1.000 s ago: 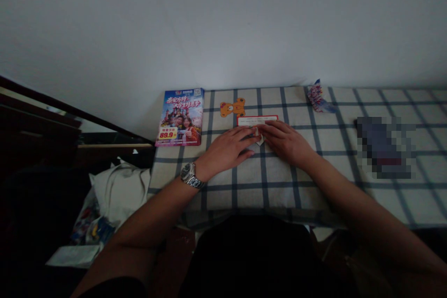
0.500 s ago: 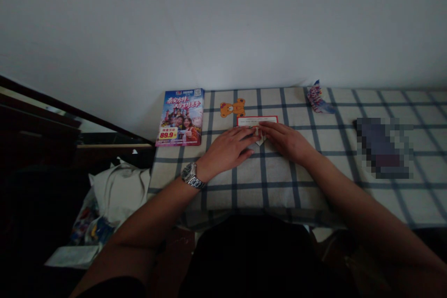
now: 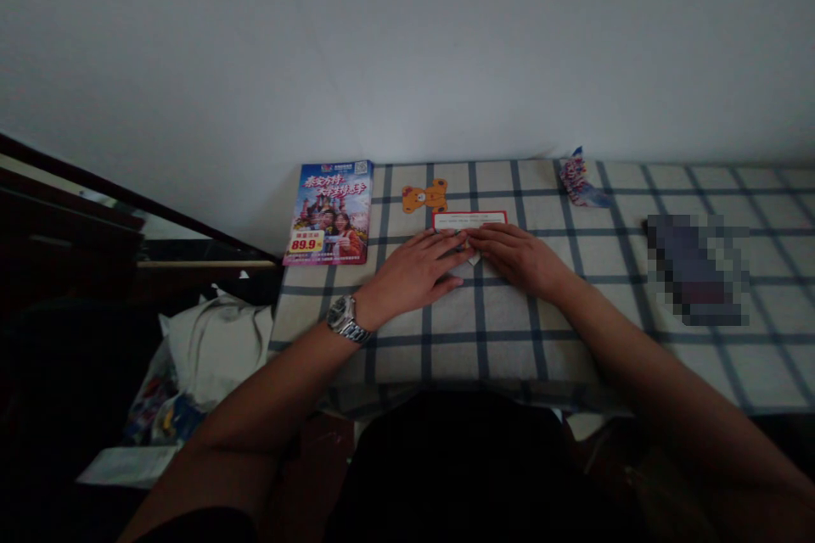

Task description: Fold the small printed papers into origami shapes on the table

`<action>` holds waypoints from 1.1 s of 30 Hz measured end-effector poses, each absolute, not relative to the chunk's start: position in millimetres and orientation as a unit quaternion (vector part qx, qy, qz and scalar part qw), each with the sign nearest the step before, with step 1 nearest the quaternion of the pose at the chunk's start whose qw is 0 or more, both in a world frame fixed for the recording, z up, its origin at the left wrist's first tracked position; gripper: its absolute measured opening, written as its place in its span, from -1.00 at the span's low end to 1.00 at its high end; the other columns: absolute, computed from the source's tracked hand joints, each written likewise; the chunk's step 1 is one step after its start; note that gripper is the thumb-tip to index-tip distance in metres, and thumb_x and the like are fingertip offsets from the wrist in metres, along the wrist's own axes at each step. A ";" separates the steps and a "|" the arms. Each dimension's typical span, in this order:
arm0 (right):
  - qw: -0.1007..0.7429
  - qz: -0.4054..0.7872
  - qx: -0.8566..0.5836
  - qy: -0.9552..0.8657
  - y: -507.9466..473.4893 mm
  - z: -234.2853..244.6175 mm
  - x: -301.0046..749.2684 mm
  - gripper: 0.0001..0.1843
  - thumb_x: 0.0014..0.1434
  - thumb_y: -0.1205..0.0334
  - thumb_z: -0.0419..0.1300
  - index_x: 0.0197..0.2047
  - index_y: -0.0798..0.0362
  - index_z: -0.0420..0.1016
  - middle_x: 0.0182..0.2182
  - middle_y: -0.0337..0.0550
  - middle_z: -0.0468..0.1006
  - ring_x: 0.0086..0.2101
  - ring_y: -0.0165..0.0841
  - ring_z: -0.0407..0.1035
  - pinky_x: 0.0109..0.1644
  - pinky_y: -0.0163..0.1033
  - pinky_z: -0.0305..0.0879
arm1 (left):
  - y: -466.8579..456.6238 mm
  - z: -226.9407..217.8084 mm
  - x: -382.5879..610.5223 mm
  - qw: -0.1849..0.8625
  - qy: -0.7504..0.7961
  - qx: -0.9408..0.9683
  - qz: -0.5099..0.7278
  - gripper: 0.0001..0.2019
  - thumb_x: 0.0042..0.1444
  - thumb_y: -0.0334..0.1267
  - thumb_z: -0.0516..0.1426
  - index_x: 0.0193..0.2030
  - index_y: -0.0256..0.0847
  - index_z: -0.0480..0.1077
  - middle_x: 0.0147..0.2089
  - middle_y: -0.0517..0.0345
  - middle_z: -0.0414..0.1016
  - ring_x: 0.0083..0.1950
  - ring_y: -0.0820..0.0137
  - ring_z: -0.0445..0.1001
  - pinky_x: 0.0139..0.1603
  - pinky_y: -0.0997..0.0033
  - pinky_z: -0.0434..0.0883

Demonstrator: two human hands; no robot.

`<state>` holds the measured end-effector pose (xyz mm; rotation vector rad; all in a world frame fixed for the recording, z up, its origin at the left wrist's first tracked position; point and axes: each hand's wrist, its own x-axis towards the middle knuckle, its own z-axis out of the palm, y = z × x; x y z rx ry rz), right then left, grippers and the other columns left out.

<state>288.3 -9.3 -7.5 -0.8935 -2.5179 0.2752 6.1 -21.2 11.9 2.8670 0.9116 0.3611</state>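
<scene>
Both my hands lie on a checked tablecloth (image 3: pixel 497 331) with their fingertips meeting over a small folded piece of paper (image 3: pixel 469 258). My left hand (image 3: pixel 413 274), with a metal watch on the wrist, presses flat on the paper's left side. My right hand (image 3: pixel 519 259) presses its fingers flat on the right side. Most of the paper is hidden under the fingers. Just beyond the fingertips lies a white card with a red border (image 3: pixel 469 219).
A colourful flyer (image 3: pixel 329 212) lies at the table's far left corner, an orange bear cut-out (image 3: pixel 424 196) beside it. A small patterned folded paper (image 3: pixel 578 178) sits at the back right; a blurred dark object (image 3: pixel 697 267) lies further right. Bags and clutter (image 3: pixel 197 356) lie on the floor left.
My hands have closed in a little over the folded paper, so less of it shows. Otherwise nothing has moved.
</scene>
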 end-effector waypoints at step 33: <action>0.230 0.098 -0.330 -0.910 -10.8 -8.7 285.8 -0.59 0.48 0.28 0.15 0.33 0.04 0.52 0.29 0.03 0.58 0.33 -0.07 0.41 0.42 0.23 0.42 | -24.0 6.7 0.9 0.086 0.288 0.948 0.106 -0.54 0.56 -0.02 0.01 0.52 0.10 0.27 0.65 0.07 0.09 0.67 0.18 0.04 0.67 -0.17 -0.01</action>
